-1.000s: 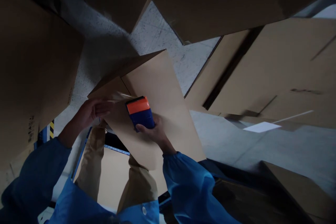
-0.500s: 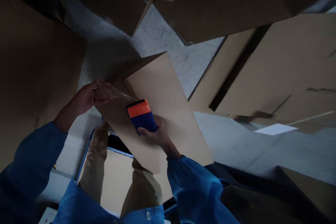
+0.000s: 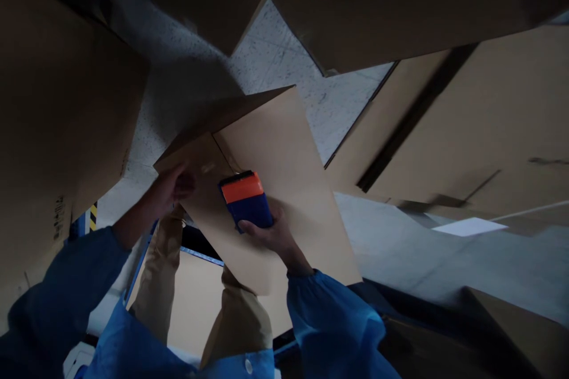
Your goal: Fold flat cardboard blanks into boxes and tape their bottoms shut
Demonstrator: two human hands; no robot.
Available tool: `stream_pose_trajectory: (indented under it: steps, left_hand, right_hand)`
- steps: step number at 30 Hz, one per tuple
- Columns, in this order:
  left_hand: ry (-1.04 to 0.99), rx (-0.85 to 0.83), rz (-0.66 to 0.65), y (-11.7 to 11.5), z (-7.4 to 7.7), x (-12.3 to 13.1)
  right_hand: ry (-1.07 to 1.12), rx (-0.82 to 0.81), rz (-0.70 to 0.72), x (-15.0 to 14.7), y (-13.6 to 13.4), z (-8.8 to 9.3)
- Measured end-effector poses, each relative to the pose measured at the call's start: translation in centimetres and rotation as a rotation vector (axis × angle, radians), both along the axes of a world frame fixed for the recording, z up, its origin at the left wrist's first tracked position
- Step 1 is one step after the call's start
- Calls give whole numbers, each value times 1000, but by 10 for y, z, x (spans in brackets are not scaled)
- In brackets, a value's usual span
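Okay, right hand (image 3: 274, 232): closed snugly round the blue end of the tape dispenser (image 3: 245, 200); fingers mostly out of sight behind it, thumb laid over the near corner.
Tape dispenser: blue body, orange band, dark front edge; held over the middle of the carton (image 3: 306, 207), orange end pointing away from the wearer, just at the visible end of the seam (image 3: 224, 151).
Carton: plain brown, set slantwise in front of the wearer; broad pale face turned up to view, darker side dropping away beyond the far-left edge; seam running in from that edge to the dispenser.
Left hand (image 3: 175, 185): at the carton's left edge, near its left corner; fingers bent partway toward the palm; too dark and blurred to tell whether pinching anything or touching cardboard.
Shiny patch (image 3: 207, 167): small, on the carton face between left hand and seam.
Clothing: blue sleeves (image 3: 333, 325), tan trousers (image 3: 153, 284); cardboard panel (image 3: 195, 302) showing between the legs.
Left side: big dark carton with printing (image 3: 66, 106); yellow-and-black stripe (image 3: 93, 217) beside it.
Top: more dark cartons (image 3: 382, 12); pale speckled floor (image 3: 288, 50) between.
Right side: large cardboard sheets (image 3: 498, 106); white sheet (image 3: 471, 227) near their lower edge.
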State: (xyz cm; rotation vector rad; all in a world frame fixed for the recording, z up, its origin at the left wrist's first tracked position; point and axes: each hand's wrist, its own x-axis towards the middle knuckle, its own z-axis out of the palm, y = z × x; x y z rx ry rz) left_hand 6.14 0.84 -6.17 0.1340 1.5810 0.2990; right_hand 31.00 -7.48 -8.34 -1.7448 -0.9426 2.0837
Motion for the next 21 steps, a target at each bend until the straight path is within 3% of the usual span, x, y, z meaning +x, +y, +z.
stream_pose_trajectory:
  steps: [3,6,14,17,21]
  left_hand:
    - [-148,-238,95,-21,16,15]
    - [-200,-182,176,-23,23,30]
    - [-166,-177,298,25,10,34]
    - [-123,-48,295,33,11,37]
    - [-17,289,181,35,7,43]
  right_hand:
    - [1,3,-7,0,0,0]
    - [-3,-8,-16,1,-3,0]
    - [-2,91,40,-2,3,8]
    - [4,122,48,-6,7,13]
    - [14,118,50,-7,6,15]
